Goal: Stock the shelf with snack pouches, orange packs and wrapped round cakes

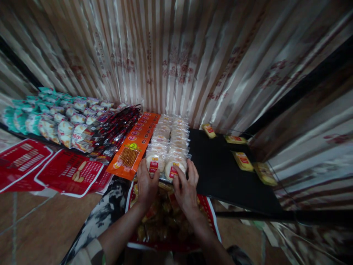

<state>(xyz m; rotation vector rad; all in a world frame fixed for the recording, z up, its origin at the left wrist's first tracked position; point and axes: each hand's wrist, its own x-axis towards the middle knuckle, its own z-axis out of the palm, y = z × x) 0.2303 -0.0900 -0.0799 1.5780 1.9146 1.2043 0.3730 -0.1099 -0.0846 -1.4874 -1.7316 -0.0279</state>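
Two rows of round white pastries in clear wrappers (169, 138) run back along a black shelf (220, 169). My left hand (146, 182) is curled around the front packet of the left row (153, 162). My right hand (186, 186) rests its fingers on the front packet of the right row (173, 167), with the fingers bent over its near edge. Below my forearms lies a red-rimmed bag of yellowish snacks (165, 221).
Orange snack packs (134, 147) lie left of the pastries, then dark red packets (116, 129) and teal-and-white packets (52, 117). Yellow wrapped bars (242, 160) are scattered on the shelf's right. Red flat bags (68, 171) lie lower left. A striped curtain (176, 55) hangs behind.
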